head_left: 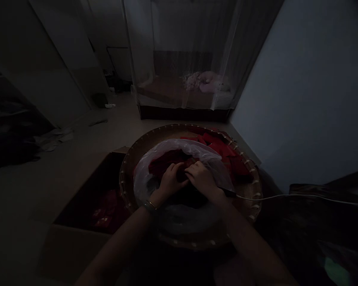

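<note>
Both hands meet over a whitish plastic bag (179,218) that lies spread open in a round woven bamboo tray (128,159). Dark red pieces (164,161), perhaps fabric, show inside the bag. My left hand (172,180), with a bracelet at the wrist, curls its thumb and fingers inward. Facing it, my right hand (199,176) has bent fingers close to the left fingertips. A small dark red piece seems to lie between them, but dim light hides its kind. Beside the right wrist is a black object (227,192) with a white cable (286,195) running right.
Bright red pieces (223,149) lie at the tray's far right. An open cardboard box (74,238) with red items stands left. Behind is a bed (167,85) under a net, with a pink plush item (209,81). A pale wall (304,99) rises on the right.
</note>
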The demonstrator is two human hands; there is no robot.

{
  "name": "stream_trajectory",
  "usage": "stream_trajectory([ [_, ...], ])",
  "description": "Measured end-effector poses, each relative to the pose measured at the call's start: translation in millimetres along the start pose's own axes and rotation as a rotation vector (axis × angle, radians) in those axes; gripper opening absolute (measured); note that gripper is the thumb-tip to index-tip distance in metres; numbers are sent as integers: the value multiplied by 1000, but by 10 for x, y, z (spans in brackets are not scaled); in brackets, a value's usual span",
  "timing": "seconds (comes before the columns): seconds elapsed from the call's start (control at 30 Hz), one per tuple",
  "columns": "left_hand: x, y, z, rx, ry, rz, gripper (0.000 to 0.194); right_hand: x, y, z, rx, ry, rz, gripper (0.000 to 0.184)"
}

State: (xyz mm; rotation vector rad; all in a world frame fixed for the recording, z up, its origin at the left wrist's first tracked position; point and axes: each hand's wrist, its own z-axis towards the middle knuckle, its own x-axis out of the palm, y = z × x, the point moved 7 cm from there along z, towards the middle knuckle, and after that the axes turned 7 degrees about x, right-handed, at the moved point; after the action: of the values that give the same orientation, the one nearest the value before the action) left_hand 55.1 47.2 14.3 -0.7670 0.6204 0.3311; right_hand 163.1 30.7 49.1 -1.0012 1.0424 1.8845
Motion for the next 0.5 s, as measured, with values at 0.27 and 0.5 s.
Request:
stream_trajectory([
  [0.27,-161,-110,58,132,-26,-176,23,0,-10,12,-76,36,127,21],
  [0.5,-128,-100,62,140,69,-204,32,17,-54,9,-51,69,205,24],
])
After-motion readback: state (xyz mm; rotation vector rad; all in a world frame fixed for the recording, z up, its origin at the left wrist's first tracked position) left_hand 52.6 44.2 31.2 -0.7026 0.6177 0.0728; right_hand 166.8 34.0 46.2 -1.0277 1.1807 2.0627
